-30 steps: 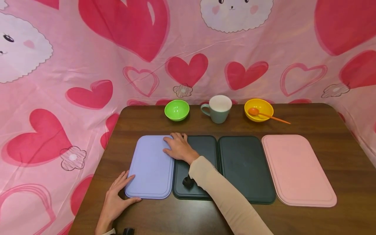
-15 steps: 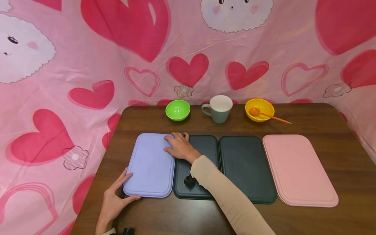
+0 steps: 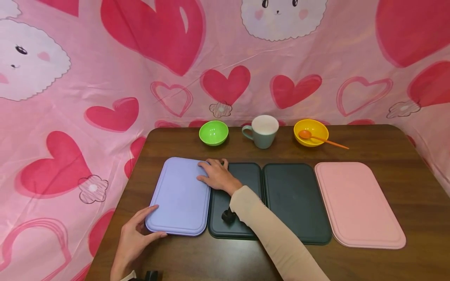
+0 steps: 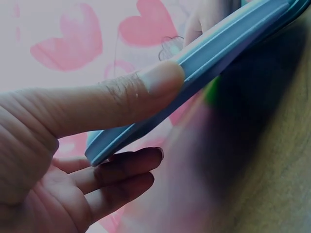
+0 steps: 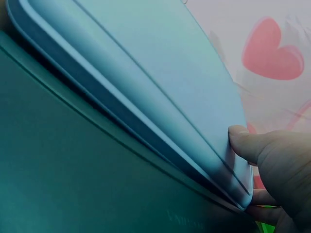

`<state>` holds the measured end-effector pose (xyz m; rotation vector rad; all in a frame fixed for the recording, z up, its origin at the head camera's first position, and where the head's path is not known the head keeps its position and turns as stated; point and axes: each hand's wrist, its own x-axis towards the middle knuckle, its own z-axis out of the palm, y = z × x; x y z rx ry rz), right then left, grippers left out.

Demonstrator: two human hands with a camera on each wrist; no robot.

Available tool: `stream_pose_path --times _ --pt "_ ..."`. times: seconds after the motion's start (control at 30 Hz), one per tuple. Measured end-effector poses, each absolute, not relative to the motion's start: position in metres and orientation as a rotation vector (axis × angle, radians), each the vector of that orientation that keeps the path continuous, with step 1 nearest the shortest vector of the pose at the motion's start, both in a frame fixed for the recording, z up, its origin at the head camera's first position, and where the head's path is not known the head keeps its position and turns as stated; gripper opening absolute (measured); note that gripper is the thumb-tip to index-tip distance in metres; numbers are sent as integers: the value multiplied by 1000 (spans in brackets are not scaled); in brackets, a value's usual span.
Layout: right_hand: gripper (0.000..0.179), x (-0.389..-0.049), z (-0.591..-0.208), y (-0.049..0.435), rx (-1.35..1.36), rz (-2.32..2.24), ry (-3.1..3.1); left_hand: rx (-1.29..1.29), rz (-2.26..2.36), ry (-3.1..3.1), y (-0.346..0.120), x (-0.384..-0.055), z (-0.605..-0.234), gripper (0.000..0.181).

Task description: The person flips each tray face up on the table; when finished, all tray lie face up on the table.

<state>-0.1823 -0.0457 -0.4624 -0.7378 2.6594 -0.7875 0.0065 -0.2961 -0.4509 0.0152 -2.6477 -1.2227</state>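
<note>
A purple rectangular tray [image 3: 181,195] with rounded corners stands at the left of the row, flat face up. Its left side is tilted up off the table, with a dark gap under it in the left wrist view. My left hand [image 3: 133,236] holds the near-left corner, thumb [image 4: 160,80] on the near edge and fingers around the left side. At the far-right corner my right hand [image 3: 219,177] grips the tray, thumb [image 5: 243,143] on the top face and fingers partly hidden past the far edge. A dark green tray [image 3: 242,179] lies beneath my right forearm.
Another dark green tray [image 3: 295,203] and a pink tray [image 3: 358,203] continue the row to the right. Behind stand a green bowl [image 3: 213,133], a grey-green mug [image 3: 263,138] and a yellow bowl [image 3: 305,142] holding an orange spoon [image 3: 325,140]. A heart-patterned cloth hangs beyond the table.
The purple tray's left side has risen and shifted slightly left and away from me. My left hand has moved slightly left with it; my right hand has stayed at its corner.
</note>
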Motion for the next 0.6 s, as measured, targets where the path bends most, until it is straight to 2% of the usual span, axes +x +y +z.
stream_pose_path --times 0.6 --pt "56 -179 -460 -43 -762 -877 2652 -63 -1012 -2620 -286 8 -439 77"
